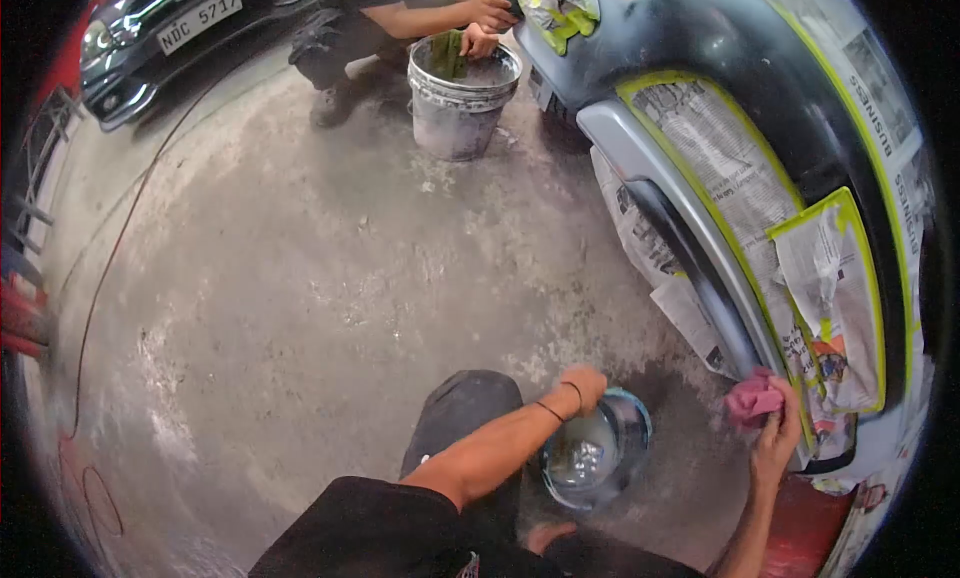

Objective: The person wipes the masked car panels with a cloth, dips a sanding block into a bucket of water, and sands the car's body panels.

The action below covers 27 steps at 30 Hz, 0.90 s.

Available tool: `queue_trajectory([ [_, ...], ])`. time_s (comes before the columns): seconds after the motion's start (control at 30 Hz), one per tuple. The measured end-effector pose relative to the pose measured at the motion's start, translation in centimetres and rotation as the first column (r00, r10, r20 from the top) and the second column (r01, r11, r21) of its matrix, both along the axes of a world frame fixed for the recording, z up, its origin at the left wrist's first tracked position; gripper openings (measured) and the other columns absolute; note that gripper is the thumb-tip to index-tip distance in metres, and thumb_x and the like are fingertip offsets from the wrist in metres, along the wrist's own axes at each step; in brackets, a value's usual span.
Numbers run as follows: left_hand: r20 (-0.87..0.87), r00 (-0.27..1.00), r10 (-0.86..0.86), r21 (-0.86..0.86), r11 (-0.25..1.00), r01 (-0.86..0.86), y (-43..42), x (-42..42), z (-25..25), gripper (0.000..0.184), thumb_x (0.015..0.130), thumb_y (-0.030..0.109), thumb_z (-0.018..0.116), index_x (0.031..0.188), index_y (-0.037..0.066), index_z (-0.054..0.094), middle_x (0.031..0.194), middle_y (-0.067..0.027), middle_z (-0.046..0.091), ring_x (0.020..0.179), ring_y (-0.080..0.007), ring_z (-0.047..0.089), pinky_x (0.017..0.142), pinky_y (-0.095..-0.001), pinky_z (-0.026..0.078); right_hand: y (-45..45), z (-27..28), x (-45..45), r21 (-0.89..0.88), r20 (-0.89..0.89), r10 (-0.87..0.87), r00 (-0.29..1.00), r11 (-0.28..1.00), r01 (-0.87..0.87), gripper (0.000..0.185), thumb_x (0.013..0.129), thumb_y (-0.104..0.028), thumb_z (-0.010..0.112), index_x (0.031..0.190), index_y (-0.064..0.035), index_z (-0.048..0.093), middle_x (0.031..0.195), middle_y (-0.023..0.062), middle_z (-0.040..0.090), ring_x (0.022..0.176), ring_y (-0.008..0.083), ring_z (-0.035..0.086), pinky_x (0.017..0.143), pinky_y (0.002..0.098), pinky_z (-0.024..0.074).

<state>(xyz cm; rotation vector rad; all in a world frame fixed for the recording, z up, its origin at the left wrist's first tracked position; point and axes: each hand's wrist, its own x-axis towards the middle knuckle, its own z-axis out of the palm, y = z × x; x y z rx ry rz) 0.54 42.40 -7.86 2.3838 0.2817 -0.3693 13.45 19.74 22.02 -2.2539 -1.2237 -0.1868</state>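
Note:
My right hand [782, 430] is closed around a crumpled pink cloth [752, 402]. The cloth lies against the lower end of the grey car bumper [655, 156]. My left hand [586, 388] is curled into a fist over the upper left rim of a clear, blue-rimmed tub [641, 418]. What those fingers hold, if anything, is hidden. Cloudy water [582, 452] stands in the tub, on the floor between my arms. Newspaper [715, 148] edged with yellow-green masking tape covers parts of the bumper beside my right hand.
Across the floor [330, 248], another person [440, 20] crouches at the bumper's far end, one hand over a white bucket [455, 123] with a green cloth [447, 54]. A dark car [150, 43] stands at upper left. A thin hose [118, 246] runs along the left.

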Motion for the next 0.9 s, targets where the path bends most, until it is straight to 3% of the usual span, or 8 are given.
queue_trajectory([
  [0.2, 0.112, 0.959, 0.26, 0.01, 0.965, -0.263, 8.8, -5.5, 2.1, 0.041, 0.08, 0.017, 0.077, 0.121, 0.013, 0.077, 0.115, -0.0193, 0.077, 0.109, -0.0396, 0.074, 0.094, -0.0501, 0.06, 2.9, 0.2, -9.2, 0.098, -0.568, 0.058, 0.821, 0.995, -0.003, 0.03, 0.104, -0.015, 0.059, 0.128, 0.0005, 0.068, 0.112, 0.0063, 0.067, 0.101, 0.0142, 0.063, 0.095, 0.0299, 0.049],
  [0.33, 0.27, 0.819, 0.507, 0.034, 0.845, -0.534, 13.9, -8.2, -0.2, 0.04, 0.086, 0.019, 0.073, 0.126, 0.015, 0.074, 0.114, -0.0185, 0.077, 0.11, -0.0403, 0.073, 0.096, -0.0513, 0.058, 6.3, -0.8, -9.6, 0.208, -0.748, 0.351, 0.563, 0.93, -0.304, 0.039, 0.093, -0.007, 0.049, 0.124, 0.0043, 0.071, 0.109, 0.0114, 0.073, 0.106, 0.0184, 0.068, 0.099, 0.0324, 0.0506],
  [0.47, 0.307, 0.549, 0.777, 0.019, 0.572, -0.82, 15.9, -10.7, -0.1, 0.035, 0.095, 0.026, 0.069, 0.129, 0.019, 0.071, 0.114, -0.0191, 0.076, 0.11, -0.0415, 0.071, 0.095, -0.0531, 0.057, 11.2, -11.8, -7.9, 0.374, -0.916, 0.36, -0.177, 0.926, -0.057, 0.045, 0.093, -0.02, 0.05, 0.128, 0.0013, 0.069, 0.098, 0.0089, 0.07, 0.083, 0.0187, 0.066, 0.074, 0.0331, 0.0551],
  [0.53, 0.308, 0.519, 0.798, 0.083, 0.52, -0.85, 16.0, -9.8, -2.2, 0.035, 0.096, 0.028, 0.069, 0.13, 0.018, 0.07, 0.114, -0.0208, 0.074, 0.11, -0.0435, 0.07, 0.094, -0.0542, 0.057, 12.8, -15.6, -10.0, 0.311, -0.701, 0.312, -0.641, 0.943, 0.119, 0.046, 0.096, -0.025, 0.048, 0.13, -0.0007, 0.066, 0.083, 0.0049, 0.064, 0.068, 0.0188, 0.059, 0.058, 0.0357, 0.0511],
  [0.6, 0.284, 0.501, 0.818, 0.148, 0.478, -0.865, 16.2, -10.8, -4.2, 0.036, 0.097, 0.029, 0.069, 0.131, 0.017, 0.068, 0.115, -0.0224, 0.073, 0.11, -0.0454, 0.069, 0.094, -0.0553, 0.056, 13.9, -17.7, -13.5, 0.183, -0.521, 0.207, -0.828, 0.975, 0.128, 0.045, 0.1, -0.03, 0.048, 0.131, -0.0013, 0.063, 0.074, -0.0003, 0.055, 0.054, 0.0155, 0.046, 0.049, 0.0327, 0.0437],
  [0.7, 0.395, 0.511, 0.763, 0.163, 0.49, -0.857, 15.8, -10.5, -3.4, 0.04, 0.099, 0.033, 0.068, 0.132, 0.01, 0.066, 0.122, -0.0269, 0.068, 0.115, -0.0467, 0.066, 0.096, -0.0556, 0.055, 12.5, -16.9, -16.2, 0.338, -0.563, -0.135, -0.815, 0.863, -0.376, 0.07, 0.11, -0.06, 0.04, 0.142, -0.0004, 0.056, 0.075, -0.0013, 0.053, 0.055, 0.0108, 0.052, 0.046, 0.0284, 0.0461],
  [0.77, 0.38, 0.503, 0.776, 0.192, 0.466, -0.864, 15.8, -9.9, -4.0, 0.046, 0.097, 0.035, 0.071, 0.135, 0.009, 0.065, 0.124, -0.0259, 0.069, 0.11, -0.0443, 0.069, 0.094, -0.0547, 0.057, 11.8, -16.3, -15.9, 0.514, -0.403, -0.364, -0.84, 0.67, -0.536, 0.067, 0.112, -0.056, 0.037, 0.141, 0.0017, 0.053, 0.077, 0.0008, 0.053, 0.056, 0.0113, 0.053, 0.046, 0.0267, 0.0475],
  [0.9, 0.367, 0.522, 0.77, 0.288, 0.439, -0.851, 14.8, -9.3, -2.5, 0.054, 0.095, 0.031, 0.074, 0.143, 0.011, 0.056, 0.119, -0.0224, 0.072, 0.105, -0.0439, 0.071, 0.09, -0.0548, 0.058, 10.5, -20.4, -16.5, 0.39, -0.655, -0.406, -0.637, 0.54, -0.746, 0.057, 0.111, -0.049, 0.045, 0.136, 0.0009, 0.055, 0.083, 0.0038, 0.06, 0.056, 0.017, 0.062, 0.043, 0.0313, 0.0537],
])
